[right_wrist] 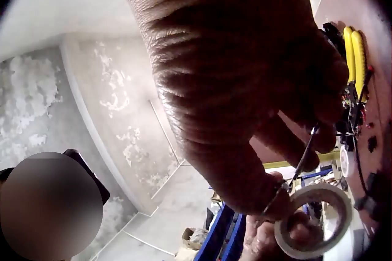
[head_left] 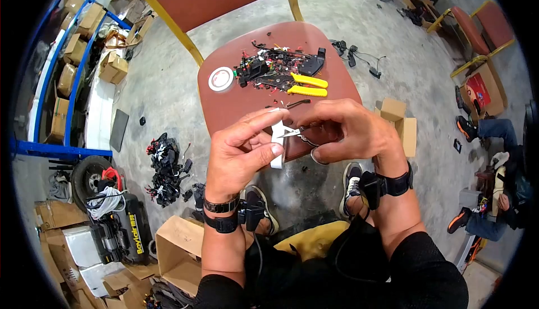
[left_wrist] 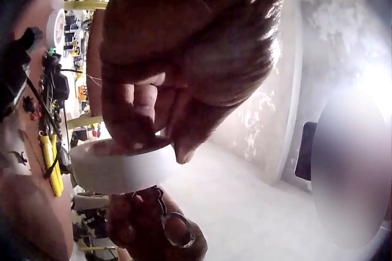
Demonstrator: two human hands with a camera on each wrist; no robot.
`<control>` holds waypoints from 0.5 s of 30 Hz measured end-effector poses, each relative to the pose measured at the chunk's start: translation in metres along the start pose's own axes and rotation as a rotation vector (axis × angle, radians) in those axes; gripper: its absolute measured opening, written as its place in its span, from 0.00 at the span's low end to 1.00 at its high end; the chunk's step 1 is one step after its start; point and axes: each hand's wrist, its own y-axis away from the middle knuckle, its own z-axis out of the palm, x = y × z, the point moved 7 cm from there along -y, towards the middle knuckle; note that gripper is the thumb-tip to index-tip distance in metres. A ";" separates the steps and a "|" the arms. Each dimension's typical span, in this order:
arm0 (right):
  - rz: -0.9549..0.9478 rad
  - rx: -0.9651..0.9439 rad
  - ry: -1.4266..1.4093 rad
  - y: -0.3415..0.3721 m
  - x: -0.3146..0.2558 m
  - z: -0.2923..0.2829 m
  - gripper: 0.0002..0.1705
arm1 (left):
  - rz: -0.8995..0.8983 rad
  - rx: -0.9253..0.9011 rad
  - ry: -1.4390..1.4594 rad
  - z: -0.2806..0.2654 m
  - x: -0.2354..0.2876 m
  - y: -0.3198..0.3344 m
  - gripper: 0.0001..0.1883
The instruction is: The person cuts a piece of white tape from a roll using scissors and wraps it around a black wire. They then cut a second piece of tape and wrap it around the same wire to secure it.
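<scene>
My left hand point(head_left: 238, 149) pinches a roll of white tape point(left_wrist: 122, 172) between thumb and fingers, over the front of a brown chair seat point(head_left: 224, 107). The right hand point(head_left: 359, 129) holds small metal scissors point(head_left: 292, 133) by the finger loops. Their blades point left and overlap the tape in the head view. Behind the hands, yellow-handled pliers point(head_left: 310, 80) lie on the seat by a heap of small black and red parts point(head_left: 281, 60). Another white tape roll point(head_left: 213, 80) rests at the seat's left side.
On the floor to the left lies a black bundle of cabled parts point(head_left: 165, 168). An open cardboard box point(head_left: 179, 241) and a black Boyfair machine point(head_left: 135, 225) stand front left. Blue shelving point(head_left: 45, 149) holds cartons. Another person's leg point(head_left: 499, 132) shows at right.
</scene>
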 end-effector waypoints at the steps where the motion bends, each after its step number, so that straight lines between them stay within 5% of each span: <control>1: -0.002 -0.018 0.049 0.000 -0.001 0.000 0.25 | -0.012 0.001 0.012 0.000 0.000 0.000 0.25; 15: -0.081 -0.001 0.053 -0.001 0.004 0.004 0.27 | 0.007 -0.026 -0.021 0.008 0.000 0.001 0.29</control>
